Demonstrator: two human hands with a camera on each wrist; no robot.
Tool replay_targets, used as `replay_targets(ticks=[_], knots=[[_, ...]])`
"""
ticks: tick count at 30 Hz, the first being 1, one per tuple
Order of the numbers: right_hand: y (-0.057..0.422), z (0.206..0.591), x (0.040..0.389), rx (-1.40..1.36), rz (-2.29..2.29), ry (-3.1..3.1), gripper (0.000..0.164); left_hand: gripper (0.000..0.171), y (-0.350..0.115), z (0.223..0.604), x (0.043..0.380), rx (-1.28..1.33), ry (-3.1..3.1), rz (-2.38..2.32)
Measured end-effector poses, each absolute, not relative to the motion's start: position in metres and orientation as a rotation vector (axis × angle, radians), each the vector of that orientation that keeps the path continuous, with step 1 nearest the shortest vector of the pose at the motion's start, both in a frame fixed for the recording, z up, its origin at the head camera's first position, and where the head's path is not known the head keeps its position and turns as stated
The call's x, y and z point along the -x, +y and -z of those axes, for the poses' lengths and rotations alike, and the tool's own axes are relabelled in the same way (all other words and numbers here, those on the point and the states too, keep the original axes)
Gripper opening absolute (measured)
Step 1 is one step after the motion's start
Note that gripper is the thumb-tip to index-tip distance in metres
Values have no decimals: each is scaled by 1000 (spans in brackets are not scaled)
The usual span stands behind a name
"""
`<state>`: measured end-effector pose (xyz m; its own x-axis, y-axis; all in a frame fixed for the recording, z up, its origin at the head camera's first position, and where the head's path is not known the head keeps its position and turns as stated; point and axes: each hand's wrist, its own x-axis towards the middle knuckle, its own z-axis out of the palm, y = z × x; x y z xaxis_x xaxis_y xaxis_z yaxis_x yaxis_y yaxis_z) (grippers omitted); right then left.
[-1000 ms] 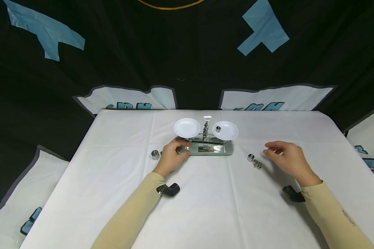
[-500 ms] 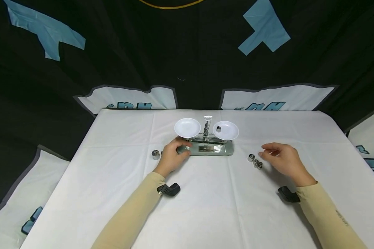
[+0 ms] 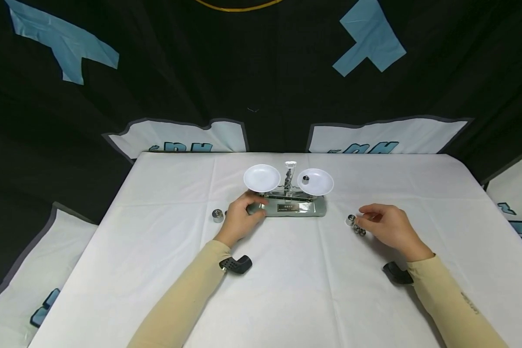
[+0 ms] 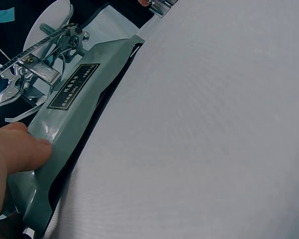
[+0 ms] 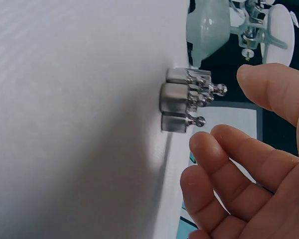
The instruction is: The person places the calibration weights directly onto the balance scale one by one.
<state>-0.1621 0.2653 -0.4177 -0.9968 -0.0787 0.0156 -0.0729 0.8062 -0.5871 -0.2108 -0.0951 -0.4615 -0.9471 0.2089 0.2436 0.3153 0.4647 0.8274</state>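
Note:
A green-based balance scale (image 3: 313, 208) with two white pans stands toward the back of the table. My left hand (image 3: 238, 220) grips the left end of its base; in the left wrist view the thumb (image 4: 37, 153) lies on the green metal. One small metal weight (image 3: 305, 180) sits in the right pan (image 3: 323, 182), while the left pan (image 3: 262, 178) holds nothing. Right of the scale, several knobbed metal weights (image 5: 174, 99) stand in a tight cluster. My right hand (image 3: 387, 227) is beside them, thumb and fingers apart, touching none in the right wrist view.
Another metal weight (image 3: 217, 216) stands left of my left hand, with a second partly hidden behind that hand. White cloth (image 3: 287, 280) covers the table. A black curtain (image 3: 261, 87) hangs beyond the back edge.
My right hand has moved left and slightly down to the weight cluster. The left hand and the scale have stayed in place.

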Motion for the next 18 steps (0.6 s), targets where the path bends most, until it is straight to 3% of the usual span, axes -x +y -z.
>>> replay_targets(ticks=[18], knots=[[259,421,169,70,935,2885,40,20,-95,461,211,448,-2606,1511]])
